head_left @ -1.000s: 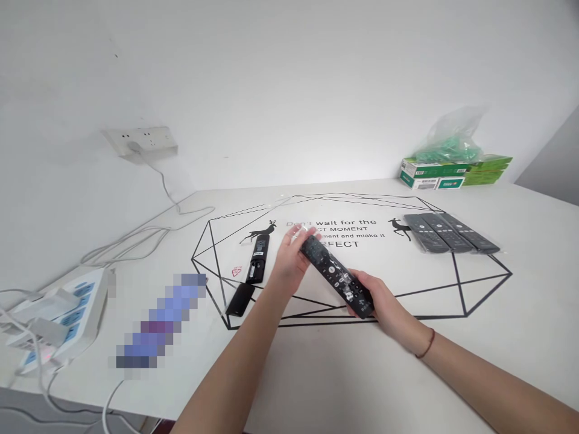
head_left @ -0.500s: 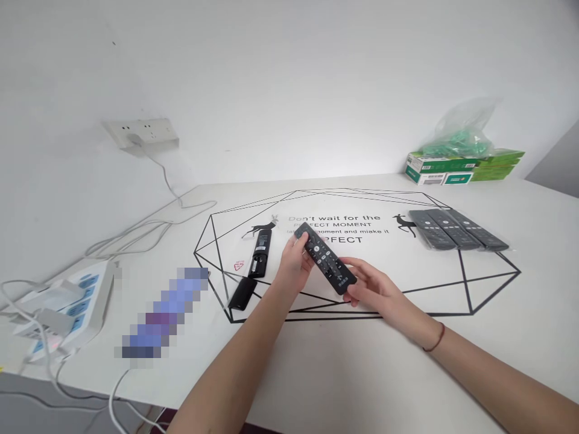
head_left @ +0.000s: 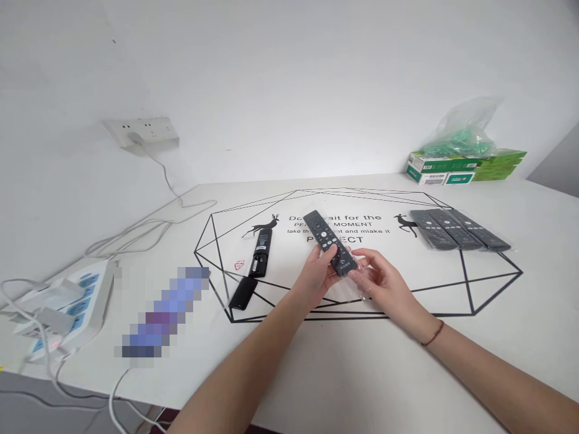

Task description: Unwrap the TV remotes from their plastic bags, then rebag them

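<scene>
A black remote control (head_left: pixel 324 232) in a clear plastic sleeve is held over the table, buttons up and tilted. My left hand (head_left: pixel 318 271) grips its lower part, thumb on the buttons and fingers beneath. At its near end, my right hand (head_left: pixel 373 277) pinches the clear plastic sleeve (head_left: pixel 357 289) between thumb and fingers. To the left lies another remote control, back up, with its battery compartment (head_left: pixel 259 265) open. Its loose battery cover (head_left: pixel 243 293) rests just below it.
Three sleeved remotes (head_left: pixel 446 230) lie side by side at the right. Green and white boxes (head_left: pixel 443 169) with a plastic bag (head_left: pixel 465 135) on top stand at the back right. At the left are a power strip (head_left: pixel 97 307), white cables and a blurred-out object (head_left: pixel 165 313).
My left hand has slid from the remote's far part down toward its near end. Clear plastic now shows around the near end by my right hand, and the remote has shifted slightly away.
</scene>
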Available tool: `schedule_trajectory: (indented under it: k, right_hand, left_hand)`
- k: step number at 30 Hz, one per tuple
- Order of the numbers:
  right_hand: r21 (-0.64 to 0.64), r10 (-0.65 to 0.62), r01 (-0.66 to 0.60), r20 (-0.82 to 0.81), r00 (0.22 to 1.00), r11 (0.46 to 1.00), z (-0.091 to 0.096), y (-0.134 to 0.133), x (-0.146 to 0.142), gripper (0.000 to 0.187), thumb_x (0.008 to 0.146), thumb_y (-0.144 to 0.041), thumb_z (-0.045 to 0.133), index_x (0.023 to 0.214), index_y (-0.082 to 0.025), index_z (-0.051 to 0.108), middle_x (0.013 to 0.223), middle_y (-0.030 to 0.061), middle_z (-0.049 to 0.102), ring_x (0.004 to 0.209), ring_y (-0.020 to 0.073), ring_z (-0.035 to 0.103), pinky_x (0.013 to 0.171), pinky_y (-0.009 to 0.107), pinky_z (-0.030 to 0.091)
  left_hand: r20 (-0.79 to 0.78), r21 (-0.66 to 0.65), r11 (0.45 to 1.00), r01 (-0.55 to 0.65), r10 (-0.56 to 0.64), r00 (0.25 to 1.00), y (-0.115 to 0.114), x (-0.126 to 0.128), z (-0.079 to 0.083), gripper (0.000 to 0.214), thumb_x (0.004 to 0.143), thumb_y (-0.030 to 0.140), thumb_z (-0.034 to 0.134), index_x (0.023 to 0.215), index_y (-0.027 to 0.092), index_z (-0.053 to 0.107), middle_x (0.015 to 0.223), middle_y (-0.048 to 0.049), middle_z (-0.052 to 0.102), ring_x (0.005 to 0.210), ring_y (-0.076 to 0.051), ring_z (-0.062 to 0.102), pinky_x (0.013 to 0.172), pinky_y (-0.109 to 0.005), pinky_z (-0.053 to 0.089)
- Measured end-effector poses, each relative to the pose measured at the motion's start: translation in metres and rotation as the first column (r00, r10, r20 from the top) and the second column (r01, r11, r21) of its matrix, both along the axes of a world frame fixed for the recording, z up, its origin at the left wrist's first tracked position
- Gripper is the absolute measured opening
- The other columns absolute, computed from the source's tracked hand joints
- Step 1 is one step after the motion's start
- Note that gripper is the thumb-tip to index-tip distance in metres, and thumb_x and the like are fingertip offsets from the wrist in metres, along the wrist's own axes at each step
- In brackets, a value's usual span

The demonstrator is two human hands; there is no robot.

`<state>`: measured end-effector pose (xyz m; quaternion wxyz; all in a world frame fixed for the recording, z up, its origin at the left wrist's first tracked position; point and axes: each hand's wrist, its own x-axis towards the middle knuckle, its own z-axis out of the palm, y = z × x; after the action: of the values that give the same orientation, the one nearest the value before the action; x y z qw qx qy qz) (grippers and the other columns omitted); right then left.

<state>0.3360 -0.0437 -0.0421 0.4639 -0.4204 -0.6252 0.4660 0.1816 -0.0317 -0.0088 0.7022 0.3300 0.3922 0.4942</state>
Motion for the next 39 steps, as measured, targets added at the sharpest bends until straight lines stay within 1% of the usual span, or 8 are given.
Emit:
schedule_trajectory:
  k: [7, 13, 17, 23, 30, 33, 36, 39]
  right_hand:
    - [0.219, -0.123, 0.072, 0.229, 0.966, 0.973, 0.006, -0.004, 0.003, 0.028, 0.085, -0.038, 0.053, 0.11, -0.024, 0.055, 0.076, -0.0004, 0.054, 0.064, 0.0149, 0.052, 0.059, 0.027, 0.045]
    - [0.255, -0.16, 0.1, 0.228, 0.96, 0.962, 0.009, -0.007, 0.003, 0.023, 0.085, -0.038, 0.054, 0.102, -0.023, 0.055, 0.072, -0.0008, 0.055, 0.061, 0.0149, 0.052, 0.059, 0.027, 0.045]
    - [0.251, -0.146, 0.089, 0.219, 0.965, 0.964, 0.009, -0.006, 0.003, 0.023, 0.086, -0.039, 0.054, 0.104, -0.023, 0.056, 0.08, 0.0017, 0.061, 0.065, 0.0159, 0.055, 0.059, 0.028, 0.047]
    - [0.231, -0.092, 0.038, 0.228, 0.969, 0.972, 0.011, -0.005, 0.005, 0.029, 0.09, -0.041, 0.047, 0.112, -0.024, 0.058, 0.104, 0.0064, 0.065, 0.07, 0.0166, 0.06, 0.062, 0.03, 0.052]
    - [0.27, 0.132, -0.179, 0.184, 0.974, 0.946, 0.019, -0.011, 0.014, 0.028, 0.091, -0.04, 0.044, 0.101, -0.024, 0.064, 0.096, 0.0092, 0.061, 0.075, 0.0203, 0.058, 0.065, 0.035, 0.051]
    - [0.235, 0.181, -0.184, 0.038, 0.983, 0.954, 0.019, -0.014, 0.014, 0.03, 0.091, -0.042, 0.043, 0.111, -0.026, 0.058, 0.093, 0.0067, 0.059, 0.067, 0.0169, 0.055, 0.063, 0.034, 0.05]
    - [0.121, 0.05, -0.037, -0.101, 0.994, 0.992, 0.019, -0.015, 0.008, 0.035, 0.088, -0.045, 0.048, 0.118, -0.027, 0.047, 0.093, 0.0041, 0.057, 0.065, 0.0147, 0.055, 0.061, 0.031, 0.05]
    - [-0.047, -0.018, 0.014, -0.084, 0.996, 0.999, 0.021, -0.013, 0.002, 0.037, 0.082, -0.05, 0.057, 0.106, -0.022, 0.05, 0.084, 0.0033, 0.06, 0.068, 0.0157, 0.057, 0.062, 0.03, 0.05]
  left_hand:
    - [-0.121, 0.062, 0.996, 0.059, -0.051, 0.991, -0.005, 0.003, 0.001, 0.037, 0.082, 0.037, 0.062, 0.113, 0.023, 0.05, 0.112, -0.0089, 0.061, 0.097, -0.021, 0.061, 0.086, -0.04, 0.05]
    - [-0.263, 0.089, 0.984, 0.153, -0.125, 0.957, -0.007, 0.005, -0.001, 0.036, 0.083, 0.044, 0.058, 0.113, 0.024, 0.052, 0.112, -0.0078, 0.061, 0.099, -0.021, 0.059, 0.086, -0.04, 0.047]
    - [-0.226, 0.051, 0.985, 0.167, -0.152, 0.962, -0.005, 0.002, 0.0, 0.037, 0.08, 0.045, 0.061, 0.109, 0.023, 0.054, 0.111, -0.0079, 0.061, 0.097, -0.019, 0.058, 0.083, -0.034, 0.045]
    - [-0.116, 0.015, 0.999, 0.042, -0.04, 0.992, -0.001, -0.006, 0.006, 0.031, 0.074, 0.042, 0.068, 0.096, 0.022, 0.059, 0.103, -0.005, 0.062, 0.085, -0.014, 0.058, 0.074, -0.027, 0.043]
    - [-0.006, -0.041, 0.994, -0.104, 0.104, 0.995, 0.006, -0.011, 0.004, 0.024, 0.073, 0.036, 0.069, 0.085, 0.018, 0.059, 0.09, -0.0044, 0.062, 0.073, -0.012, 0.057, 0.066, -0.023, 0.043]
    - [-0.008, -0.059, 0.994, -0.096, 0.096, 0.995, 0.006, -0.011, 0.006, 0.023, 0.073, 0.036, 0.069, 0.083, 0.017, 0.059, 0.089, -0.005, 0.062, 0.072, -0.012, 0.057, 0.067, -0.024, 0.043]
    - [-0.074, 0.003, 0.999, -0.038, 0.038, 0.997, 0.003, -0.008, 0.009, 0.026, 0.075, 0.038, 0.068, 0.088, 0.017, 0.06, 0.092, -0.0054, 0.062, 0.076, -0.012, 0.057, 0.068, -0.024, 0.043]
    - [-0.171, 0.084, 0.996, 0.024, -0.01, 0.985, -0.001, -0.005, 0.009, 0.028, 0.077, 0.038, 0.066, 0.096, 0.019, 0.06, 0.096, -0.0052, 0.062, 0.079, -0.013, 0.057, 0.069, -0.025, 0.042]
